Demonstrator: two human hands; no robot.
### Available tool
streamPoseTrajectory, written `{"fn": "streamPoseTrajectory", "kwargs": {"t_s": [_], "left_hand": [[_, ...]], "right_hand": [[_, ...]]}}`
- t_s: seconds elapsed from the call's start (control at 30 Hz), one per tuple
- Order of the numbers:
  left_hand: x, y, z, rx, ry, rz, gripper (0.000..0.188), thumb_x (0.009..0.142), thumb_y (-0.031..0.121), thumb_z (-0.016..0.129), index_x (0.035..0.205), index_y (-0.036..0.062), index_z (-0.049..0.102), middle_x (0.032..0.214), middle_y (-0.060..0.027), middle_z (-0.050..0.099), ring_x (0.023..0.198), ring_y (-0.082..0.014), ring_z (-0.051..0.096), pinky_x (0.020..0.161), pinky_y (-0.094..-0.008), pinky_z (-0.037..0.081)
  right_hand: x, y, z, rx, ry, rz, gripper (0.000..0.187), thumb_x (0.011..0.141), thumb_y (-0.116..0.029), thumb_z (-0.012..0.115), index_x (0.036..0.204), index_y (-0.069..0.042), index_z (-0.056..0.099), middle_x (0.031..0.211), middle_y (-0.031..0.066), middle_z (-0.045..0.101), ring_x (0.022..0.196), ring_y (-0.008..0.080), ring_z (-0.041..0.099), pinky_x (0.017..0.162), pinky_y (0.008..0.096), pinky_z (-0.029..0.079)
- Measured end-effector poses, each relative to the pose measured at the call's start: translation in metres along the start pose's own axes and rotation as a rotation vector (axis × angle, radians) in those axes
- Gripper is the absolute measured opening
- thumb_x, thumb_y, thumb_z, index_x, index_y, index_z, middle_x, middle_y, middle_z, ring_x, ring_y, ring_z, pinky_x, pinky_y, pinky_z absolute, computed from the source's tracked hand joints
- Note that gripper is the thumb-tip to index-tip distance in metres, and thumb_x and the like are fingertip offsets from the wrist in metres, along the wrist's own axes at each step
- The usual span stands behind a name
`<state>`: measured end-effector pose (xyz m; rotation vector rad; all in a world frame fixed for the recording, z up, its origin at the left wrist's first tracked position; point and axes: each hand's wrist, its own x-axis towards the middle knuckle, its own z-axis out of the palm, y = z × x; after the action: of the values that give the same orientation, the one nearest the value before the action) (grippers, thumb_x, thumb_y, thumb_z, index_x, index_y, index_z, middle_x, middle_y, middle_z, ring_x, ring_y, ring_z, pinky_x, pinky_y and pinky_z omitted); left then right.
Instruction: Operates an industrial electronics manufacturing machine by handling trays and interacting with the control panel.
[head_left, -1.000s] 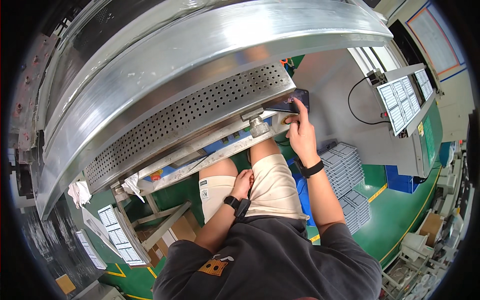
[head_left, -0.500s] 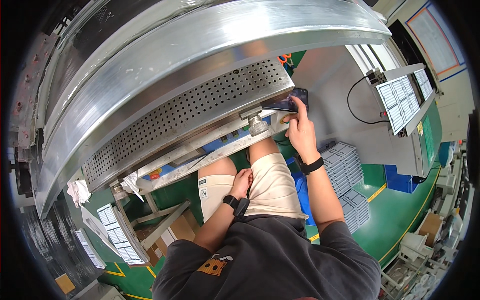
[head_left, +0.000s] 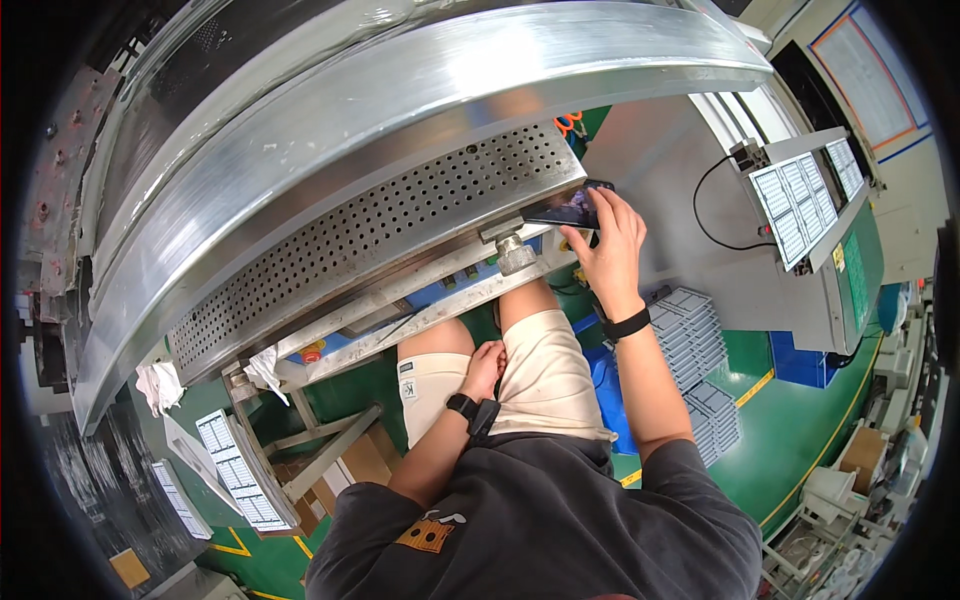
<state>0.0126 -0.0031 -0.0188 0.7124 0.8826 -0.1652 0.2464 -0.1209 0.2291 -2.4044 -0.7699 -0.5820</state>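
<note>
Below the perforated ledge [head_left: 400, 225], the left hand [head_left: 484, 369] is curled, a smartphone [head_left: 570, 210] seemingly pinched by the right hand [head_left: 613, 250], grey trays [head_left: 688, 338] stacked.

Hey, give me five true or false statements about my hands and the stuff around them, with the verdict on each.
1. The right hand has its fingers at the dark phone. True.
2. The left hand is touching the phone too. False: it rests on the pale shorts.
3. A black band circles the right wrist. True.
4. The phone is at the left end of the perforated metal panel. False: it is by the panel's right end.
5. The stacked grey trays are on your right side. True.
</note>
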Motion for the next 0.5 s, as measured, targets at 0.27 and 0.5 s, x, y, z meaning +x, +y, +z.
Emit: {"fn": "streamPoseTrajectory", "kwargs": {"t_s": [0.27,0.5], "left_hand": [[-0.0007,-0.0002,0.0006,-0.013,-0.005,0.016,0.013,0.103,0.021,0.057,0.097,0.0108,0.063,0.075,0.004,0.057,0.063,-0.0066,0.05,0.056,-0.021,0.042],[0.0014,-0.0014,-0.0053,0.025,-0.035,0.014,0.01,0.102,0.02,0.058,0.098,0.0116,0.061,0.081,0.0028,0.058,0.07,-0.0085,0.053,0.063,-0.0222,0.045]], "right_hand": [[0.0003,0.0023,0.0062,0.023,-0.011,0.012,0.066,0.078,-0.029,0.083,0.132,-0.002,0.056,0.132,0.0155,0.058,0.122,0.0329,0.053,0.107,0.0472,0.035],[0.0029,0.0006,0.0073,0.065,0.021,-0.03,0.056,0.079,-0.027,0.081,0.127,-0.004,0.062,0.128,0.0121,0.063,0.119,0.0313,0.057,0.105,0.0451,0.038]]}}
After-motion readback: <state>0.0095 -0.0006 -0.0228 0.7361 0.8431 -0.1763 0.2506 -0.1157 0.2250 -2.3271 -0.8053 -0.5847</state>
